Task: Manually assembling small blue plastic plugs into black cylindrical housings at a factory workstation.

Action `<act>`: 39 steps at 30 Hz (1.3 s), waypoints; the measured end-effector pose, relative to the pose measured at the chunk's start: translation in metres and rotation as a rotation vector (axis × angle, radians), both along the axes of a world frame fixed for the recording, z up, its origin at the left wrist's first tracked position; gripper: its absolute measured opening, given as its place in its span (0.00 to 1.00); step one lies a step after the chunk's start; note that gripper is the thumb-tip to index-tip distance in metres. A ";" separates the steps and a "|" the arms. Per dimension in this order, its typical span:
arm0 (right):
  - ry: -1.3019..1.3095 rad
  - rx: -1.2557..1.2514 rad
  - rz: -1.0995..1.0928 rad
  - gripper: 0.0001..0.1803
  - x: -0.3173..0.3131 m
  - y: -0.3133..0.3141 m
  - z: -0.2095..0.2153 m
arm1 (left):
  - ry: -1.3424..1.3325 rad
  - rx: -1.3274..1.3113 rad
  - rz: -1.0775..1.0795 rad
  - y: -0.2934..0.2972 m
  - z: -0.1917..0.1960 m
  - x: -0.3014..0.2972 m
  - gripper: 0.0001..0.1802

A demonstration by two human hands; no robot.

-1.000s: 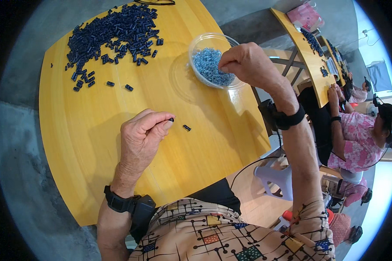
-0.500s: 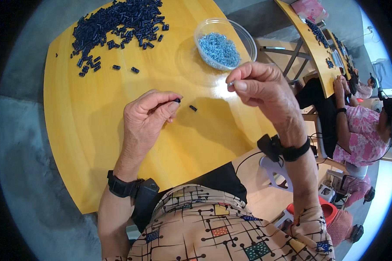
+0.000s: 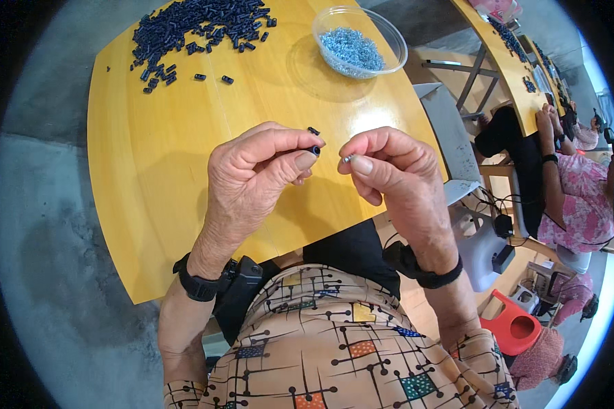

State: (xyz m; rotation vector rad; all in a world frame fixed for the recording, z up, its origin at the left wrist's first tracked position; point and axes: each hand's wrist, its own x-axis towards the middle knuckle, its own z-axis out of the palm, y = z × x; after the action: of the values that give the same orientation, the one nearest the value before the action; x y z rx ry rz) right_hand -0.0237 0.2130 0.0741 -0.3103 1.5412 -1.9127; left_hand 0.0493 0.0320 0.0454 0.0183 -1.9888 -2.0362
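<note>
Over the yellow table, my left hand pinches a small black plastic tube between thumb and forefinger. Its open round end faces my right hand. The right thumb and forefinger are closed on a tiny silvery metal piece, mostly covered by the fingertips; its exact kind is too small to tell. A narrow gap separates the tube from the metal piece. Just beyond my left fingertips another black tube lies loose on the table.
A large pile of black tubes covers the far left of the table, with several strays nearer me. At the far right stands a clear plastic bowl holding many small bluish-silver metal pieces. Other people sit at tables on the right.
My right hand has come down and left, bringing the metal piece close to the tube in my left hand. The tube's open end now shows. The whole view has shifted slightly.
</note>
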 end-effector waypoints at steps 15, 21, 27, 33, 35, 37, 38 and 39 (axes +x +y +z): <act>0.623 0.159 -0.167 0.08 0.036 -0.003 -0.016 | -0.050 0.341 0.122 0.048 -0.004 0.034 0.08; 0.612 0.024 -0.184 0.08 0.042 -0.002 -0.032 | -0.078 0.416 0.109 0.053 -0.008 0.039 0.09; 0.448 0.042 -0.123 0.08 0.041 0.006 -0.028 | -0.137 0.462 0.107 0.054 -0.008 0.043 0.09; 0.181 -0.077 -0.089 0.09 0.042 0.014 -0.026 | -0.072 0.149 0.099 0.048 -0.005 0.049 0.07; 0.203 -0.061 -0.080 0.09 0.043 0.015 -0.024 | -0.066 0.098 0.109 0.047 -0.006 0.051 0.07; 0.216 -0.039 -0.071 0.09 0.043 0.015 -0.024 | -0.035 0.002 0.124 0.046 -0.012 0.050 0.07; 0.260 -0.005 -0.079 0.10 0.046 0.016 -0.020 | -0.034 0.002 0.125 0.046 -0.011 0.052 0.07; 0.303 0.030 -0.088 0.12 0.048 0.016 -0.019 | -0.010 -0.079 0.136 0.046 -0.010 0.053 0.08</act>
State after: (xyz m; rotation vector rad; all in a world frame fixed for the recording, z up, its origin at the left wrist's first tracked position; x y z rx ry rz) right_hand 0.0241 0.2290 0.0555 -0.5478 1.8036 -1.9766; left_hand 0.1026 0.0777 0.0355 0.1433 -2.0143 -1.8767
